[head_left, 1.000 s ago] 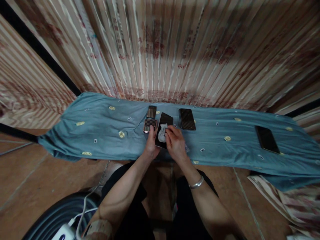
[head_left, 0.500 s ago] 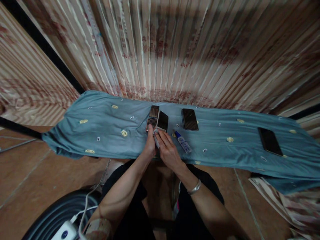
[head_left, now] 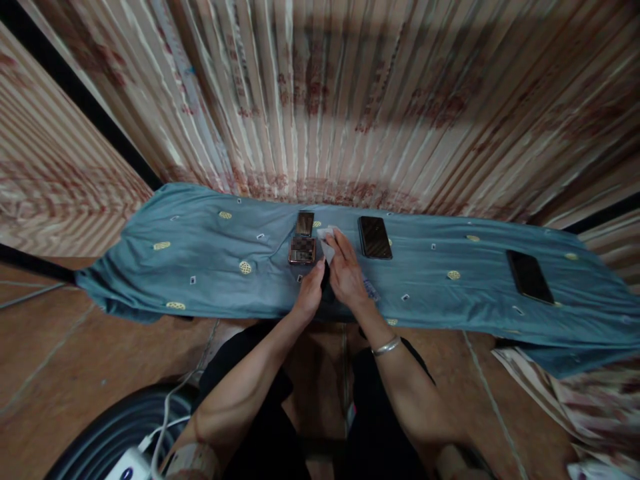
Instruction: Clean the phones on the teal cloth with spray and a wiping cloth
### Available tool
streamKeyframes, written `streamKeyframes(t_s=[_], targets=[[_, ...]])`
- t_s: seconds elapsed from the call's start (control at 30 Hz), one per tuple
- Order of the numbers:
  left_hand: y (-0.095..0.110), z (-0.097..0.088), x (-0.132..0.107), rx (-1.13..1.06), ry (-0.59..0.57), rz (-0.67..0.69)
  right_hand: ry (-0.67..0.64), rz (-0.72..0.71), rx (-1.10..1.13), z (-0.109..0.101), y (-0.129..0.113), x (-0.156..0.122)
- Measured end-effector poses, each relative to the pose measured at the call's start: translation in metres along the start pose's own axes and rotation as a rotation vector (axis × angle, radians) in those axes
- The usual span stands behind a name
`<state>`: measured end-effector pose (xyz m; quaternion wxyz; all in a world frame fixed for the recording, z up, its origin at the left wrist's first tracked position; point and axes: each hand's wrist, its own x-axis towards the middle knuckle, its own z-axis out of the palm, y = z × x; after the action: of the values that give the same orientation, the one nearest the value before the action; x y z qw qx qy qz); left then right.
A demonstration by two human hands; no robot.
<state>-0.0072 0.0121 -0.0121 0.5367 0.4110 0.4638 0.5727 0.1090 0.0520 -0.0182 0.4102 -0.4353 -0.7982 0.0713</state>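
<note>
At the middle of the cloth-covered table, my left hand (head_left: 311, 288) grips the edge of a dark phone (head_left: 325, 275), mostly hidden between the hands. My right hand (head_left: 345, 272) presses a white wiping cloth (head_left: 327, 245) over the phone, its fingers close together. Just left of them lie two small shiny dark pieces, one at the back (head_left: 305, 223) and a copper-edged one (head_left: 302, 251) in front, perhaps one flip phone. A clear spray bottle (head_left: 371, 289) lies partly covered by my right wrist.
A black phone (head_left: 375, 237) lies right of my hands, and another black phone (head_left: 530, 276) farther right. Blue patterned fabric (head_left: 220, 280) covers the narrow table. Curtains hang behind it. A white power strip (head_left: 131, 465) with a cable rests on a black round object (head_left: 115, 427) at lower left.
The phone beside the copper-edged piece is now between my hands, nearer to me. My right hand and the white cloth have moved forward, and the wrist now covers part of the bottle.
</note>
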Motion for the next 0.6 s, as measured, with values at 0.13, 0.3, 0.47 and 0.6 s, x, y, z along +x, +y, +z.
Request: streamKeyframes(t_s=[0.13,0.3,0.47,0.6], targets=[[0.002,0.001,-0.004,0.104,-0.053,0.060,0.028,0.043,0.033,-0.001,0.010,0.005],[-0.001,0.000,-0.005,0.108,-0.067,0.057,0.107,0.070,0.078,0.004,0.018,0.006],[0.001,0.001,-0.006,0.022,-0.058,0.031,0.144,0.209,0.122,0.007,0.024,0.006],[0.003,0.001,-0.005,-0.017,-0.038,0.019,0.147,0.329,0.200,0.008,0.029,0.007]])
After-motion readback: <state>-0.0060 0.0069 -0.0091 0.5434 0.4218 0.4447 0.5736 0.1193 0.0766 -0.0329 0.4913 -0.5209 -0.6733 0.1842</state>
